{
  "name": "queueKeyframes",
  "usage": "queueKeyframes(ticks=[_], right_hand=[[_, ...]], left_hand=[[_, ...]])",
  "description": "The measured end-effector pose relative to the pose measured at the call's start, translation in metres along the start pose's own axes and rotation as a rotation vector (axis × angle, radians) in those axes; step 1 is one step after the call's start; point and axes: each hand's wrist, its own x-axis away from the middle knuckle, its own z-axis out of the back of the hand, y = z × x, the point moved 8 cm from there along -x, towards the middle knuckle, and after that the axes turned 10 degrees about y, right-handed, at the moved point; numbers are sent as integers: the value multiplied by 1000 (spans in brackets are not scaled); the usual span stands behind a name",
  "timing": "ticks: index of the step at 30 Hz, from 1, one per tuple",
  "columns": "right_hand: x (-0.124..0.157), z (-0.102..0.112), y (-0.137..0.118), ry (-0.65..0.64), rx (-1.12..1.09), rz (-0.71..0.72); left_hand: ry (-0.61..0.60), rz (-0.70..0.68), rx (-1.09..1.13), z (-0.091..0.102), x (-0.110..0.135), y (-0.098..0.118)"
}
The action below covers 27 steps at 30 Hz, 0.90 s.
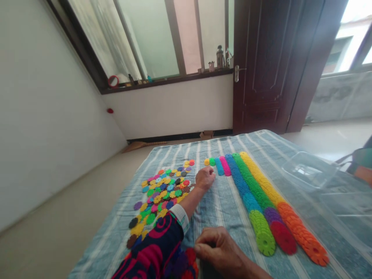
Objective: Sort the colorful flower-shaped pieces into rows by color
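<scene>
While the right hand [222,250] comes in from the lower edge, its fingers curl toward the thumb; whether they pinch anything, I cannot tell. Just beside that thumb lie purple and red notched discs [179,263], partly behind the patterned navy and magenta sleeve [157,244] of the left arm, which ends in a pale cuff [179,217].

To the right, 3 long rows of overlapping discs stretch away over a blue, white-striped cloth [209,211]: an orange-to-yellow row [296,221], a red, purple and green row [281,232], and a lime, light blue and darker blue row [261,228]. To the left spread many loose discs [162,193] in mixed colours.

Beyond the cuff, the left hand [205,178] rests between those loose discs and the rows, fingers bent inward; I cannot tell if it holds a disc. Just past it sit 4 short groups: yellow [206,162], green [212,162], light blue [219,166] and pink [224,166], left to right. A clear plastic box [308,170] stands on the cloth at far right.

Farther back are a white wall [174,108], a dark red door [270,58] and a flask [220,58] on the window ledge.
</scene>
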Motion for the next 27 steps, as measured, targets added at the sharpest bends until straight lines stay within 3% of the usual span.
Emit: queueKeyframes(ticks=[8, 12, 19, 23, 27], right_hand=[[2, -1, 2, 13, 21, -46], [3, -2, 3, 5, 23, -54], [5, -1, 5, 20, 34, -56], [6, -1, 6, 17, 45, -56], [5, 0, 6, 18, 64, -42]], left_hand=[[51, -38, -185, 62, 32, -67], [-6, -1, -275, 80, 60, -98], [-64, -26, -309, 95, 108, -108], [-36, -42, -306, 99, 106, -113], [7, 14, -409, 104, 77, -127]])
